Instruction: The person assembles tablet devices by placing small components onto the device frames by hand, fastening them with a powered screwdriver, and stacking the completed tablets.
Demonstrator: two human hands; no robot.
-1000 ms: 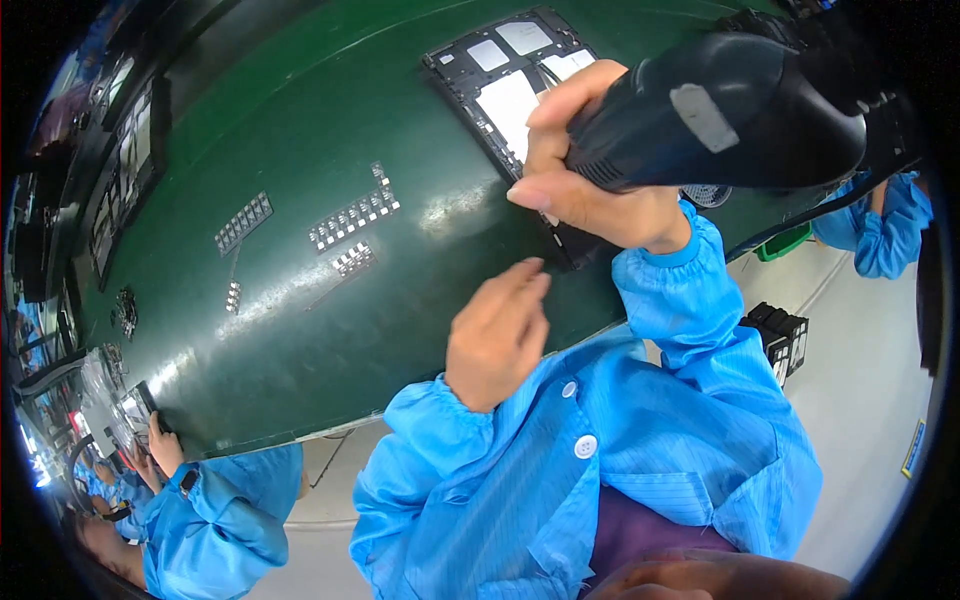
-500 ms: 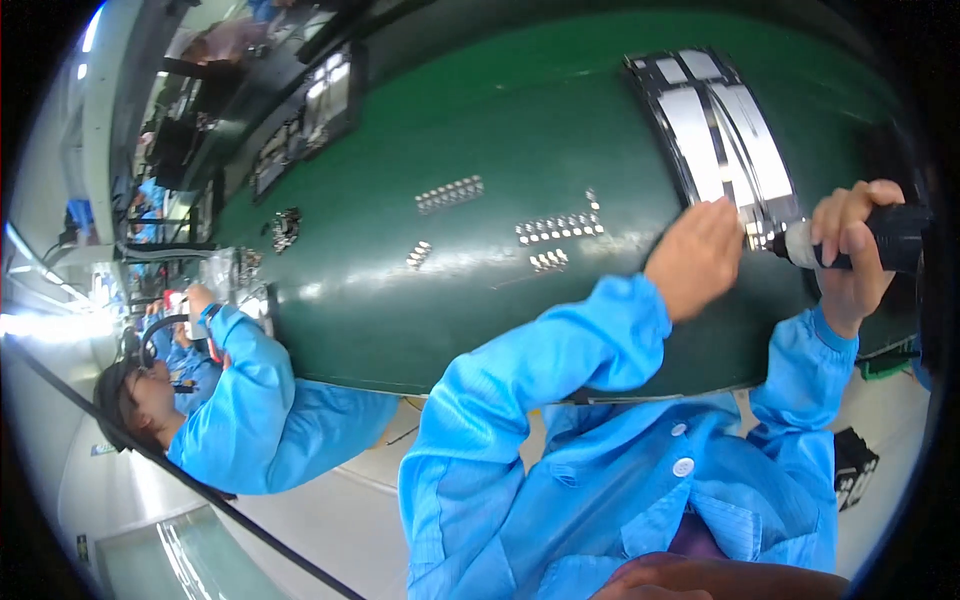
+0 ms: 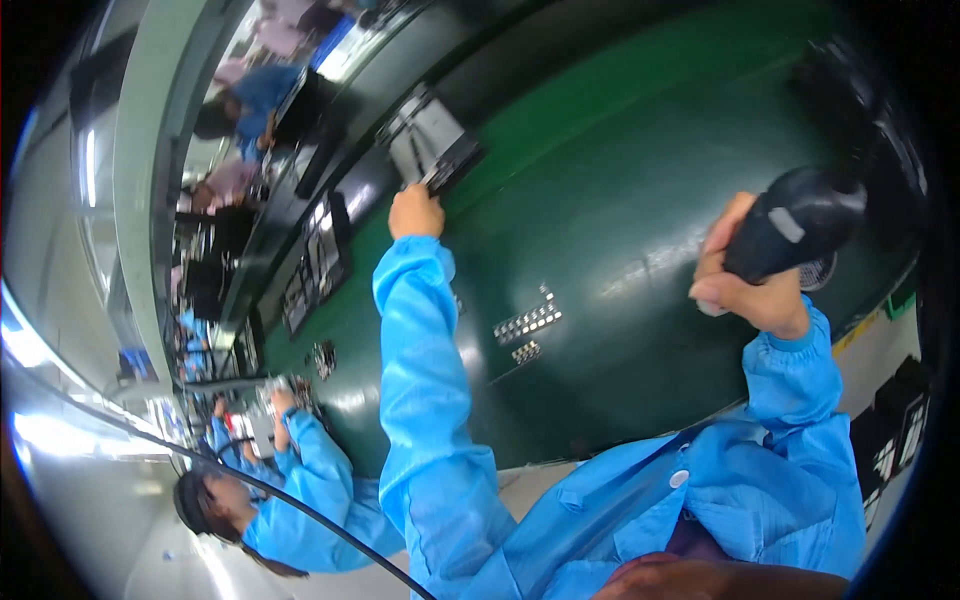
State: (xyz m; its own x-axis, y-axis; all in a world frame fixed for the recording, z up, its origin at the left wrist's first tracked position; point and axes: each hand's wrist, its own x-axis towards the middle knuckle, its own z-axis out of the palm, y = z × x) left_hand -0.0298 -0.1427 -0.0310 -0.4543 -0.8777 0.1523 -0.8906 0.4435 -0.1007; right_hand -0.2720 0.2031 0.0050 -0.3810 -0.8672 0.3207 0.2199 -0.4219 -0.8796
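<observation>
My left hand (image 3: 416, 213) is stretched to the far left of the table, fingers closed on the near edge of a flat black-framed assembly (image 3: 432, 138) with silver-white panels. That assembly lies at the table's far edge, partly blurred. On the right, my right hand (image 3: 768, 302) is wrapped round the thick black body of a power screwdriver (image 3: 795, 225), held above the table. Its pale nose shows below my thumb; the bit cannot be made out. Between my arms, small shiny metal parts (image 3: 528, 322) stand in short rows on the green tabletop (image 3: 610, 380).
Another black-framed assembly (image 3: 318, 262) lies along the far left edge. A small heap of metal parts (image 3: 322, 358) sits nearer. To the left a co-worker in a blue smock (image 3: 320, 510) works at the same table. Dark equipment (image 3: 865, 120) stands at the far right.
The panelled assembly has gone from the right of the table to the far left edge with my left hand. My right hand has drawn the screwdriver off it and turned it.
</observation>
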